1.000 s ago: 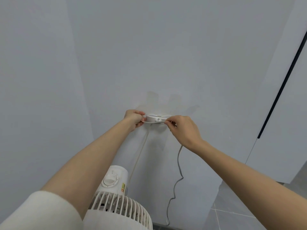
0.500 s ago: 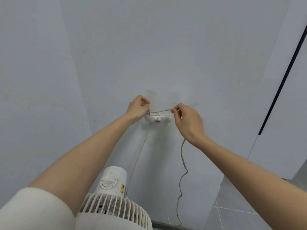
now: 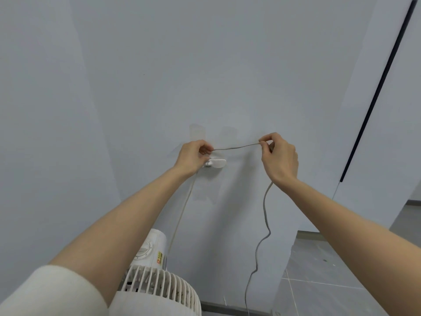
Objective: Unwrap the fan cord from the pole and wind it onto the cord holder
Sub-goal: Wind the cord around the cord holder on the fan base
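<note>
A white cord holder (image 3: 217, 163) is fixed to the pale wall at chest height. My left hand (image 3: 192, 156) pinches the grey fan cord (image 3: 235, 147) just above the holder's left end and partly covers it. My right hand (image 3: 279, 156) pinches the same cord further right, so a short stretch runs taut between the hands. From the right hand the cord hangs down in loose waves to the floor. Another strand drops from the holder toward the white fan (image 3: 157, 277) below. The fan's pole is out of sight.
The fan head with its grille and round dial sits low in front of me, close to the wall. A wall corner lies to the left. At the right is a white panel with a black vertical strip (image 3: 378, 87), with grey floor tiles (image 3: 330, 281) beneath.
My right hand has moved right and slightly up, away from the holder, drawing out a longer stretch of cord. My left hand has stayed by the holder's left end.
</note>
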Demonstrator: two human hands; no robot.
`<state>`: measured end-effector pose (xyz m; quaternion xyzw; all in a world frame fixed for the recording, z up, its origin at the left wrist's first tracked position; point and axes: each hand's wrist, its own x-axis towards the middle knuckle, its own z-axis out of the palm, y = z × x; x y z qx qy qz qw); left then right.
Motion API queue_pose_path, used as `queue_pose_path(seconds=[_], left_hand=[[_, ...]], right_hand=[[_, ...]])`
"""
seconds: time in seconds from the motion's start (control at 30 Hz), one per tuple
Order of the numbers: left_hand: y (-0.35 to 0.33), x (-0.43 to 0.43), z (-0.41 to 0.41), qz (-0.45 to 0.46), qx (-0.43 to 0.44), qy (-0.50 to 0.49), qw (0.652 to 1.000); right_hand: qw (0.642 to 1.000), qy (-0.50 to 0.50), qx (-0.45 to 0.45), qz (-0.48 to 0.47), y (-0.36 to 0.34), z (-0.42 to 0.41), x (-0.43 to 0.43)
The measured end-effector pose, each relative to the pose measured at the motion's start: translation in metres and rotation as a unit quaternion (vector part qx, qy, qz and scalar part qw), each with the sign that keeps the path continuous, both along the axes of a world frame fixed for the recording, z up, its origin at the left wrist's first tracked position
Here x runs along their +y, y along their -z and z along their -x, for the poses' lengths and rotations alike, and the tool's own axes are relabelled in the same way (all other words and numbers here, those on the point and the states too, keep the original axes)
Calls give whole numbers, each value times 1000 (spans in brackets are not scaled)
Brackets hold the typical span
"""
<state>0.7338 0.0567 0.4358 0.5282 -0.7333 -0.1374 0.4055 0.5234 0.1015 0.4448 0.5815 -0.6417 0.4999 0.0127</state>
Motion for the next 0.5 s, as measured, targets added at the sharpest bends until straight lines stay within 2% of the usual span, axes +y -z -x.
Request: queue_pose_path(seconds=[0.23, 0.4, 0.5], left_hand=[[-1, 9, -5, 34, -106, -2, 994], [0, 9, -3, 67, -145, 21, 987], [3, 3, -4, 66, -148, 31, 986]], right_hand=[[998, -27, -5, -61, 25, -5, -3], [980, -123, 105, -115, 38, -19, -2], [973, -143, 139, -115, 35, -36, -7]])
